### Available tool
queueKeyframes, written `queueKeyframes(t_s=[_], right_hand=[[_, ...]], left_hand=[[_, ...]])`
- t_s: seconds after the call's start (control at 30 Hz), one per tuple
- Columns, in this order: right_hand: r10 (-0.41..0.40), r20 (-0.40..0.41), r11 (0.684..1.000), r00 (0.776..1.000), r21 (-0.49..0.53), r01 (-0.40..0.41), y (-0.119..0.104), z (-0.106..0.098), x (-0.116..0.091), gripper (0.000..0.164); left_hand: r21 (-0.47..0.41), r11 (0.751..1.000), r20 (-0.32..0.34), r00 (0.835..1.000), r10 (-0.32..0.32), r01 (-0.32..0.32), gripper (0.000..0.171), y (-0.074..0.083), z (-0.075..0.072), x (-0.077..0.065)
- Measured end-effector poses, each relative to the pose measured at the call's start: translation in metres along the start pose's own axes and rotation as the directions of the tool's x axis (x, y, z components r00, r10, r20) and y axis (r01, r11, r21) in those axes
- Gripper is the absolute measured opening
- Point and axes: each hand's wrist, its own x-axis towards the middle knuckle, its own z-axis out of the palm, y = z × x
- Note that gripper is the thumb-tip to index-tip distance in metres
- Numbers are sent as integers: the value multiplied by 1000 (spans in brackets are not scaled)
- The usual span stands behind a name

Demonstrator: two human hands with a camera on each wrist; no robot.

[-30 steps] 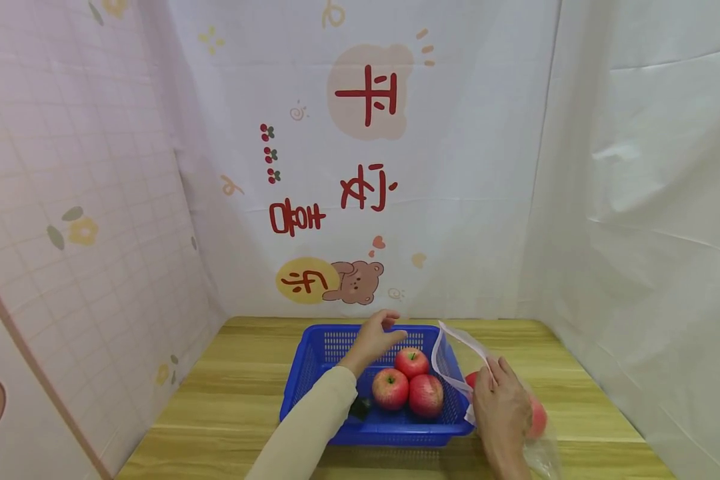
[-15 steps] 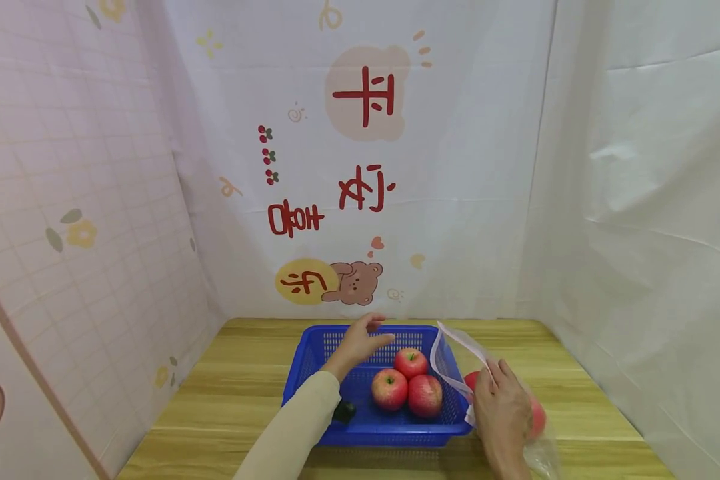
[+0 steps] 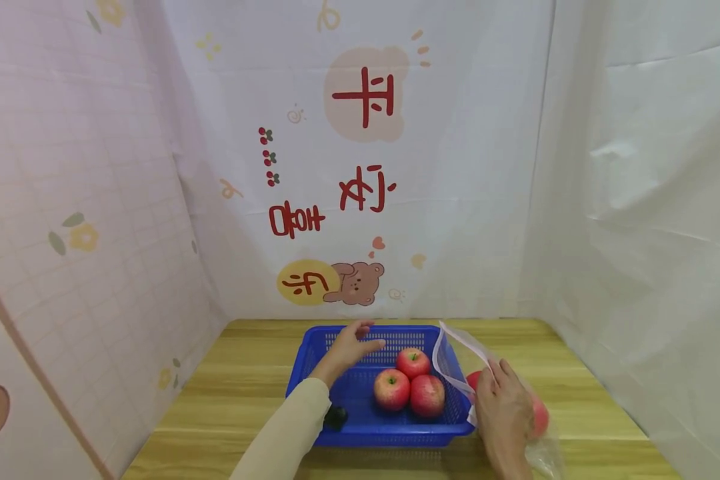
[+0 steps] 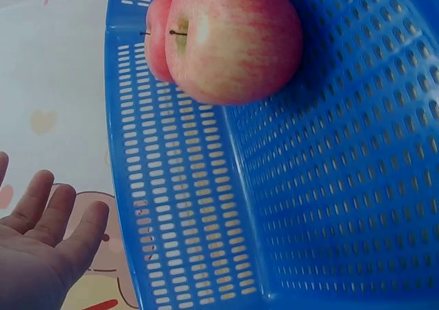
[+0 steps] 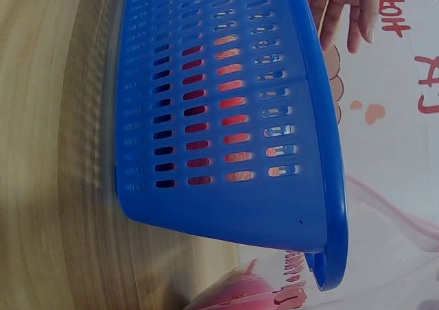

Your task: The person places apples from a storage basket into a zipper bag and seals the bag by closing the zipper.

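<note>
My left hand (image 3: 343,352) hangs over the left part of a blue plastic basket (image 3: 390,437), fingers loosely bent and nothing in them. Three red apples (image 3: 413,380) sit together in the basket's right half, apart from that hand. In the left wrist view, the hand (image 4: 48,255) appears beside the perforated basket wall. To the basket's right, my right hand (image 3: 504,417) grips a clear plastic bag (image 3: 543,457) near its pale-edged mouth, which leans over the basket rim. Red fruit (image 3: 539,417) shows inside the bag, partly covered by the hand.
A wood-grain table (image 3: 228,380) carries everything. White printed cloth (image 3: 456,200) hangs at the back and both sides, close behind the basket. A small black object (image 3: 336,418) shows beneath my left wrist.
My left hand has drawn left and slightly lower, away from the apples, with the black object at its wrist moving along. The right hand and bag have stayed in place.
</note>
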Motion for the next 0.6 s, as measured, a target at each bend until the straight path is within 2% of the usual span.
queueKeyframes(t_s=[0.13,0.3,0.6], right_hand=[[15,13,1000,1000,-4,-15,0,-1,2,34],[7,5,1000,1000,3,-7,2,-2,3,33],[-1,3,1000,1000,6,1,4,-2,3,33]], left_hand=[[-9,1000,14,1000,12,-12,64,1,-7,0],[22,1000,31,1000,6,-7,65,-2,-12,3],[47,999,95,995,13,-17,67,-11,-16,14]])
